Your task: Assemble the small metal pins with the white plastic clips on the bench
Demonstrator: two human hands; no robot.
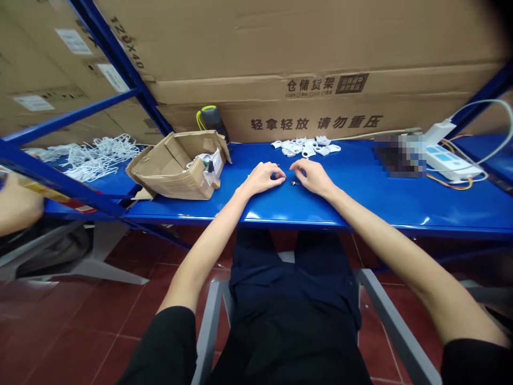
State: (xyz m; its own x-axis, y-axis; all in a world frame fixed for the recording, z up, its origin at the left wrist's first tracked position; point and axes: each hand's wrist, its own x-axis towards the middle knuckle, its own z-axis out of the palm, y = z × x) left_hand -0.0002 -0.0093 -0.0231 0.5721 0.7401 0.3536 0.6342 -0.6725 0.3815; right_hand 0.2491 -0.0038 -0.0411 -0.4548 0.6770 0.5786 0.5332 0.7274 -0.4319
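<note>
As the left hand (262, 179) and right hand (312, 177) rested on a blue steel shelf (372, 206), fingers curled narrow, any grip unclear, a small metal part (295, 183) lay between them; white plastic clips (305, 147) sat at 12 o'clock, a cardboard box (176, 168) at 10.

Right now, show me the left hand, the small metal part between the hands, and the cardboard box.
Left hand (261, 178): head view, on the back of the hand.
Small metal part (295, 183): head view, on its middle.
Cardboard box (168, 184): head view, on its near outer wall.
</note>
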